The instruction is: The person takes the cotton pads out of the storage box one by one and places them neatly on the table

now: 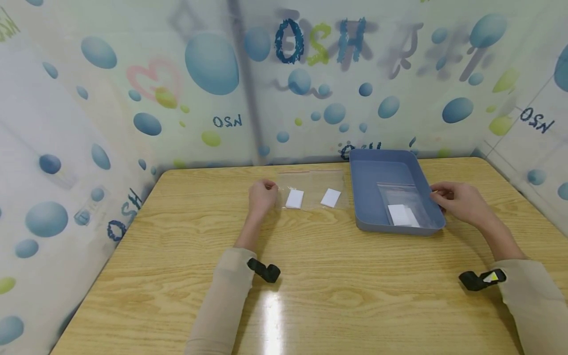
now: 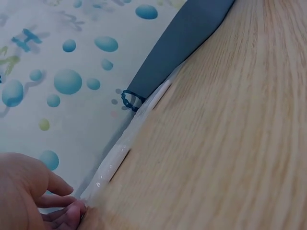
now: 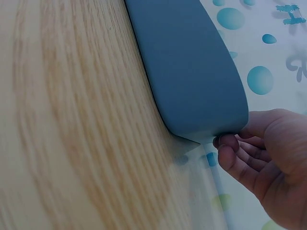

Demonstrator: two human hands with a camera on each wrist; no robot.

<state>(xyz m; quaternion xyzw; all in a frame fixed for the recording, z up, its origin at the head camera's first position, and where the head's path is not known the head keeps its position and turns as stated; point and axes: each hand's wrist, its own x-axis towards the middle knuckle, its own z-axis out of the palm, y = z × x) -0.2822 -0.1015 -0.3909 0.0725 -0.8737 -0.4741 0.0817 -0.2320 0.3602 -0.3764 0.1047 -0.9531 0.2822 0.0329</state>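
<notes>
My left hand (image 1: 263, 197) pinches the left edge of a clear zip bag (image 1: 290, 180) lying flat on the table, with a white rectangular piece (image 1: 295, 199) in it. Beside it on the right lies a second clear zip bag (image 1: 326, 178) holding another white piece (image 1: 330, 197). In the left wrist view the left hand's fingertips (image 2: 76, 211) are right at the bag's edge. My right hand (image 1: 461, 201) grips the right rim of a blue-grey plastic tray (image 1: 370, 170). The right wrist view has its fingers (image 3: 230, 160) curled under the tray's rounded corner.
Inside the tray, towards its front right, are clear zip bags (image 1: 395, 192) with white pieces (image 1: 398, 215). The wooden table (image 1: 319, 286) ends at a patterned curtain (image 1: 301, 108) right behind the tray. Black wrist cameras (image 1: 265, 271) are strapped to both sleeves.
</notes>
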